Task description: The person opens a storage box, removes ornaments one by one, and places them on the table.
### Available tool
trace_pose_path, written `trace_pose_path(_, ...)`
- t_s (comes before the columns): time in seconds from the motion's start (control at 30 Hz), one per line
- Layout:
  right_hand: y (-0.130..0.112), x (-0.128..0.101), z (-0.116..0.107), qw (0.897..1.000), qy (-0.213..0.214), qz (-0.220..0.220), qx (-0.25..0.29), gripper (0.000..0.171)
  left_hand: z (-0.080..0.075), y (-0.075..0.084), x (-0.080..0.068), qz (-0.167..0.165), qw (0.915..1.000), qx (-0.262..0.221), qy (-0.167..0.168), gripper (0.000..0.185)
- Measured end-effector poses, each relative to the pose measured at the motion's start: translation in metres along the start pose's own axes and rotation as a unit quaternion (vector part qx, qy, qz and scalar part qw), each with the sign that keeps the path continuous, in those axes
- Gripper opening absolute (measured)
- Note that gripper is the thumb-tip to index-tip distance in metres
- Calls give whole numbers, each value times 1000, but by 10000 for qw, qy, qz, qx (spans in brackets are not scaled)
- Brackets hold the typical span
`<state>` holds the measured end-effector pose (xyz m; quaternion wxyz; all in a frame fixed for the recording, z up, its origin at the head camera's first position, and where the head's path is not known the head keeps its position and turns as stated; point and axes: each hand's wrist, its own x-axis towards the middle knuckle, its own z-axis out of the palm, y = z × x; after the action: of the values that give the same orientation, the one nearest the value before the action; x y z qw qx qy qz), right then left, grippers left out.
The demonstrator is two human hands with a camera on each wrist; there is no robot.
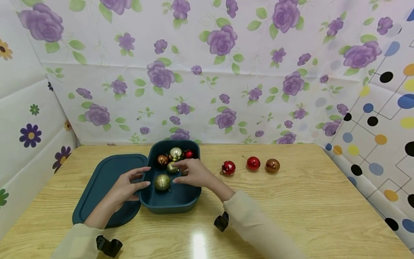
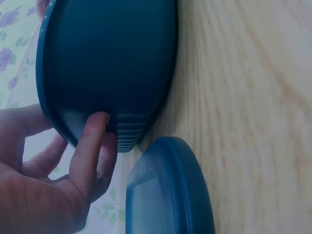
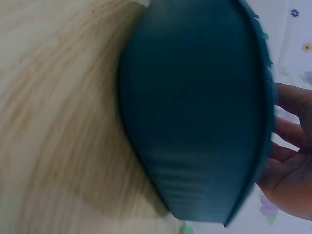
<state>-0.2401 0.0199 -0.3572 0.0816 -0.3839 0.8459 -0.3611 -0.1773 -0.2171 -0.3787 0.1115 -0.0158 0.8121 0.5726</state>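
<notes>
A dark teal box (image 1: 168, 201) stands on the wooden table (image 1: 291, 201) with its lid (image 1: 103, 183) flat at its left. Inside lie several baubles: copper (image 1: 162, 160), pale gold (image 1: 176, 153), red (image 1: 189, 154), small gold (image 1: 171, 167) and glitter gold (image 1: 162, 182). My left hand (image 1: 137, 180) grips the box's left wall, fingers (image 2: 90, 141) outside and thumb over the rim. My right hand (image 1: 185, 173) reaches into the box, fingers spread loosely over the small gold bauble; whether it touches is hidden. The right wrist view shows the box (image 3: 195, 112) with relaxed fingers (image 3: 287, 134) behind its rim.
Three baubles sit in a row on the table right of the box: red (image 1: 228, 167), red (image 1: 253, 163) and copper (image 1: 272, 165). Flowered and dotted sheets wall the table at the back and both sides. The lid (image 2: 165, 190) lies close against the box (image 2: 112, 63).
</notes>
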Motion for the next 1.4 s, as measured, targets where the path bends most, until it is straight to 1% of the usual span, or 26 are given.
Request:
trace_pose_path(0.27, -4, 18, 19, 9978, -259, 133, -594, 47, 0, -1, 1, -1, 10000, 14, -16, 57)
trace_pose_path(0.4, -2, 23, 25, 9962, -297, 155, -801, 46, -1, -1, 1, -5, 10000, 16, -27, 57)
trace_pose_path(0.63, 0, 27, 35, 9954, -332, 313, -839, 42, -1, -1, 1, -12, 10000, -23, -57, 58)
trace_pose_path(0.8, -1, 28, 40, 9946, -267, 385, -926, 43, -1, 0, 1, -16, 10000, -35, -60, 58)
trace_pose_path(1.03, -4, 29, 42, 9928, -224, 336, -1127, 41, -1, 0, 1, -14, 10000, -26, -54, 59)
trace_pose_path(1.4, -5, 29, 43, 9928, -225, 285, -1141, 40, -1, 0, 1, 0, 10000, 24, -38, 57)
